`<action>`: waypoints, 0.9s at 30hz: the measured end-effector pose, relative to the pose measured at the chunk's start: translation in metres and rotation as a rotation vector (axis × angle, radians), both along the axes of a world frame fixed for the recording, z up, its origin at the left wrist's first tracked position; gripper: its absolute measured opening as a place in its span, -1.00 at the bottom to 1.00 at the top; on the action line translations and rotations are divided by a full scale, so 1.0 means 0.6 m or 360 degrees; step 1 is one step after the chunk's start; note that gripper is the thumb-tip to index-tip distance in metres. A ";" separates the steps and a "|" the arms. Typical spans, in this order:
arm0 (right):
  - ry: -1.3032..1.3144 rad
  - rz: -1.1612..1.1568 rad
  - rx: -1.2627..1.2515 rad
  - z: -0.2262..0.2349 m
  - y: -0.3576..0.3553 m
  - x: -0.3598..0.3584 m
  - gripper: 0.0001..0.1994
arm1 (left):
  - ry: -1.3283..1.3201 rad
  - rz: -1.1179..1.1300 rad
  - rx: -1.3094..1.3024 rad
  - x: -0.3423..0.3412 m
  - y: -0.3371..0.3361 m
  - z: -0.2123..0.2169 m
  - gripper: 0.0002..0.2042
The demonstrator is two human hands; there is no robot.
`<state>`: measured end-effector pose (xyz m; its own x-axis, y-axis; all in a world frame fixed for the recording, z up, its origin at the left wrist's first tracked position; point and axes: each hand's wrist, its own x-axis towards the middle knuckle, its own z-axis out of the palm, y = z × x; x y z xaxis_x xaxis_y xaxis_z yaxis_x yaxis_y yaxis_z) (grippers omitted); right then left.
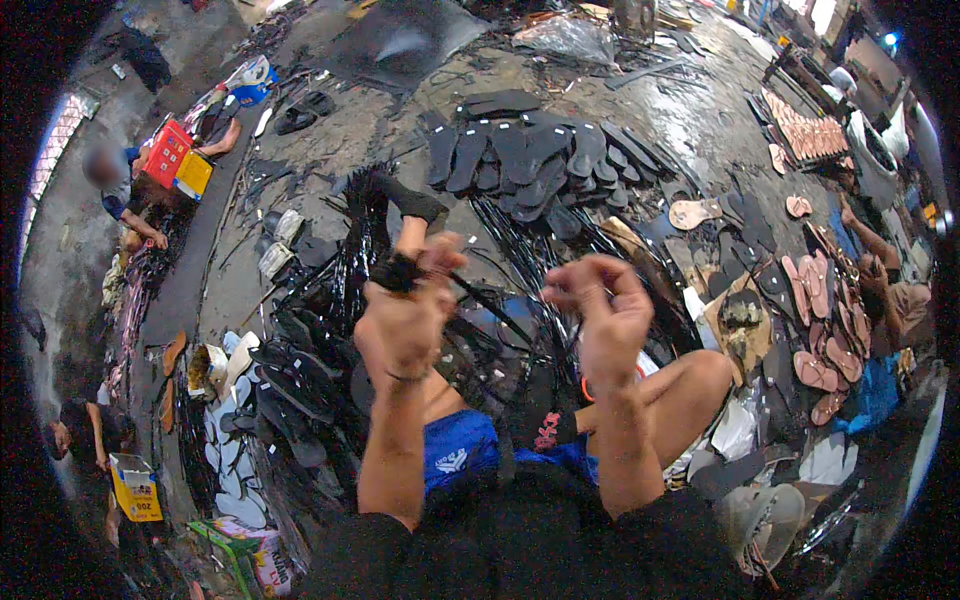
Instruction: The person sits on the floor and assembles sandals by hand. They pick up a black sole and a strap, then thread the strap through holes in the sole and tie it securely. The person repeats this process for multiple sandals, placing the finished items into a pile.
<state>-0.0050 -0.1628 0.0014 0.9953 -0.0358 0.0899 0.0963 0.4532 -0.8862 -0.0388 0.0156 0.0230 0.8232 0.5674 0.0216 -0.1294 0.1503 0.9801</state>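
Note:
My left hand [405,320] is raised in front of me, its fingers closed around a dark strap-like piece [398,272]. A black strap [492,308] slants down to the right from beside that hand. To the right, my right hand [608,305] is held up apart from the left, fingers curled together in a pinch; what is between them, if anything, is too blurred to make out. Long bundles of shiny black straps [350,235] lie beyond my left hand. Past both hands is a spread pile of black sandal soles [515,150].
Pink sandals [815,285] lie in rows at the right, near another person's arm [870,235]. A pale sole [695,212] sits closer in. Black sandals [295,385] and grey-white soles [230,455] lie left. Another person [125,200] sits far left by a red box [170,150].

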 end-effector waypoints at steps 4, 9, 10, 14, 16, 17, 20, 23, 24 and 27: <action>0.0114 -0.0445 -0.0269 -0.010 -0.102 0.043 -0.74 | 0.0066 0.0150 0.0080 -0.006 0.072 0.020 -0.70; -0.0002 -0.0295 -0.0626 -0.034 -0.141 0.029 -0.82 | 0.0020 -0.0017 0.0286 -0.038 0.085 0.017 -0.60; -0.0117 -0.0046 -0.0598 -0.032 -0.112 0.007 -0.84 | -0.0112 -0.0264 0.0246 -0.039 0.068 0.004 -0.61; -0.0146 0.0511 -0.0388 -0.026 0.003 -0.061 -0.86 | -0.0128 -0.0702 0.0416 -0.036 -0.016 -0.005 -0.70; -0.0200 0.0538 -0.0462 -0.027 0.019 -0.061 -0.88 | -0.0093 -0.0719 0.0201 -0.036 -0.021 0.007 -0.75; -0.0147 0.0586 -0.0417 -0.028 0.020 -0.062 -0.88 | -0.0098 -0.0705 0.0216 -0.035 -0.018 0.010 -0.77; 0.0024 0.0700 -0.0274 -0.029 0.021 -0.066 -0.88 | -0.0016 -0.0679 0.0185 -0.037 -0.014 0.010 -0.81; -0.0028 0.0664 -0.0345 -0.034 0.020 -0.068 -0.87 | -0.0088 -0.0624 0.0055 -0.032 -0.018 -0.003 -0.73; -0.0040 0.0637 -0.0337 -0.035 0.020 -0.069 -0.87 | -0.0103 -0.0632 0.0021 -0.032 -0.021 -0.003 -0.70; -0.0043 0.0574 -0.0254 -0.029 0.023 -0.073 -0.85 | -0.0117 -0.0668 0.0006 -0.034 -0.027 0.005 -0.66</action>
<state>-0.0490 -0.1487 -0.0161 0.9387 0.3321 0.0922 -0.0197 0.3188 -0.9476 -0.0595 -0.0004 0.0260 0.9789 0.1834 0.0903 -0.1273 0.2016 0.9712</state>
